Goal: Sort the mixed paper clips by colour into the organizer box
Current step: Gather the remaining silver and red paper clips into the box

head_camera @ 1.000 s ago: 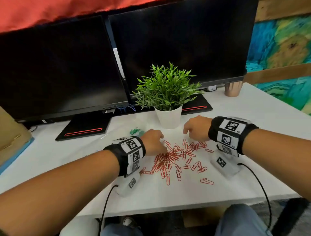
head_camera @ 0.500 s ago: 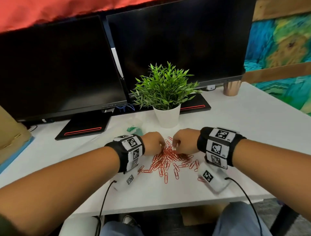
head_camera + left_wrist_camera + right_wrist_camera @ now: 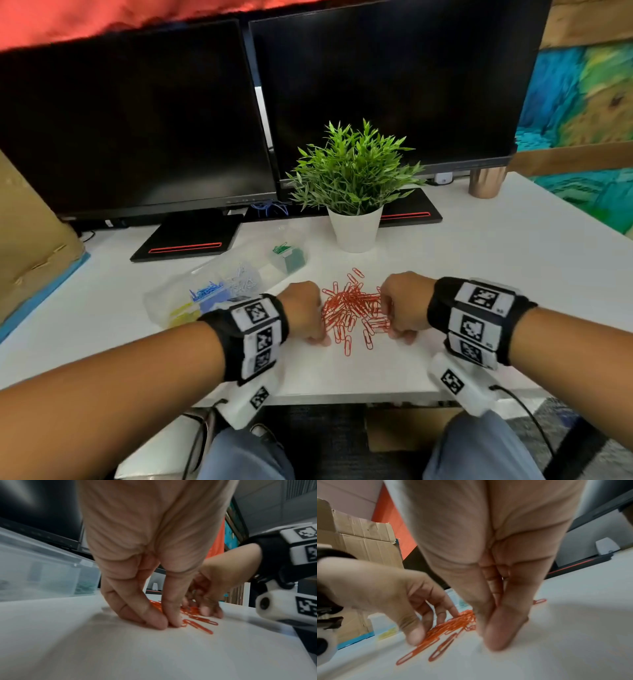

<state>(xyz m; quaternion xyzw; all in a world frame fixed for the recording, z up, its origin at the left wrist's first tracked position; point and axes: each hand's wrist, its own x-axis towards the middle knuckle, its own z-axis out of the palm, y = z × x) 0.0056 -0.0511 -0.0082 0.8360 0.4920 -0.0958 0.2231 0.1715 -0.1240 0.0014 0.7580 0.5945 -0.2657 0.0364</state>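
Left hand (image 3: 303,313) and right hand (image 3: 402,308) flank the red clips (image 3: 354,310), fingers extended down, tips on the desk (image 3: 479,274), raking the pile inward; neither visibly pinches a clip.

Risks, my read:
- loose slippery pile, so a scoop will likely shed clips or skid them toward the near edge
- stragglers at the far side get missed

Box (image 3: 219,287) sits just beyond the left hand, holding green, white, blue and yellow clips. Can't tell which compartment is free.
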